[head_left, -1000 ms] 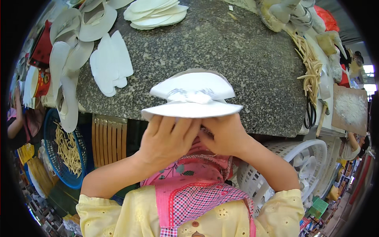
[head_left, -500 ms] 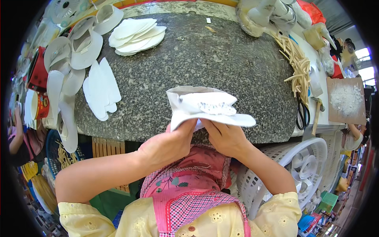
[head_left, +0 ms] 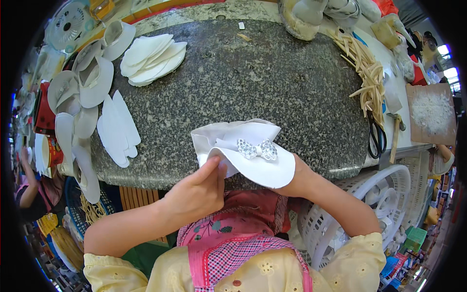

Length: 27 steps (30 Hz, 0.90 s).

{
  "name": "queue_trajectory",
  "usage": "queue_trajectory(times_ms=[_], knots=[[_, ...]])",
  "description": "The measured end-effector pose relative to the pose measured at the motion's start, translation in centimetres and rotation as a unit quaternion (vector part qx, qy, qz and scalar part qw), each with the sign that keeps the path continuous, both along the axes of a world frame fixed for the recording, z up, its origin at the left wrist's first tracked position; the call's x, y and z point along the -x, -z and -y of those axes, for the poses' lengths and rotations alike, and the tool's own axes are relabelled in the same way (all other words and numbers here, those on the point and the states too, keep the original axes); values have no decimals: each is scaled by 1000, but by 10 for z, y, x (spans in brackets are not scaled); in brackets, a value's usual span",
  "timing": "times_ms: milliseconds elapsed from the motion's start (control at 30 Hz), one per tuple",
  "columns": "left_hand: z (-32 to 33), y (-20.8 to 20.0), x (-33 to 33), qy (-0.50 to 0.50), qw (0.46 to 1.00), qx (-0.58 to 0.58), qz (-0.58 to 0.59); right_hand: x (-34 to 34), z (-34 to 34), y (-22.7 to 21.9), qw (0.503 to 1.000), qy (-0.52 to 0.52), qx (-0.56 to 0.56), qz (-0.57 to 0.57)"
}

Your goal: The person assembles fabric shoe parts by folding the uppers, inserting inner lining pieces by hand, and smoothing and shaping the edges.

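Note:
Over the near edge of the dark speckled stone worktop (head_left: pixel 292 82), both my hands hold a white shoe upper (head_left: pixel 272 173) with a silvery glittering bow on it. The fingers of my left hand (head_left: pixel 202 187) pinch the upper's left edge, thumb on top. At the right side my right hand (head_left: pixel 302 177) grips it from beneath, its fingers mostly hidden by the white material. The bow faces up, and the upper's back part stands raised and curved.
Finished-looking white uppers (head_left: pixel 97 82) lie along the left edge, beside flat white insole-shaped pieces (head_left: pixel 118 131) and a pile of white pieces (head_left: pixel 153 58). To the right are beige strips (head_left: pixel 365 73), black-handled scissors (head_left: pixel 376 138), a hammer (head_left: pixel 396 138) and a white basket (head_left: pixel 335 219).
The shoe upper has been lowered toward me and tilted so that its top and bow show. My right hand has shifted round to its right side; my left has moved slightly left and down.

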<state>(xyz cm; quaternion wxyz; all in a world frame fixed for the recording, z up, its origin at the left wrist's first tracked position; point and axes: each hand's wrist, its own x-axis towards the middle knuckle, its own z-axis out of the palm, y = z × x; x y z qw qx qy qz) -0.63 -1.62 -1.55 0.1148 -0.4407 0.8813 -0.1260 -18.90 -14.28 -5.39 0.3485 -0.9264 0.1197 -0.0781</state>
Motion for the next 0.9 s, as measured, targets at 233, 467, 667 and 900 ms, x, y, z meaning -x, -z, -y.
queue_trajectory(times_ms=[233, 467, 667, 900], knots=[[-5, 6, -3, -17, 997, 65, -40, -10, -17, 4, 992, 78, -52, 83], [7, -7, -8, -89, 985, -13, -148, -21, -10, -1, 998, 16, 49, 34], [36, -50, -36, -23, 938, 75, -339, -37, 3, -13, 964, 118, 51, 234], [19, -2, -20, -317, 429, -269, -802, -28, -3, -42, 784, 112, -561, 240]])
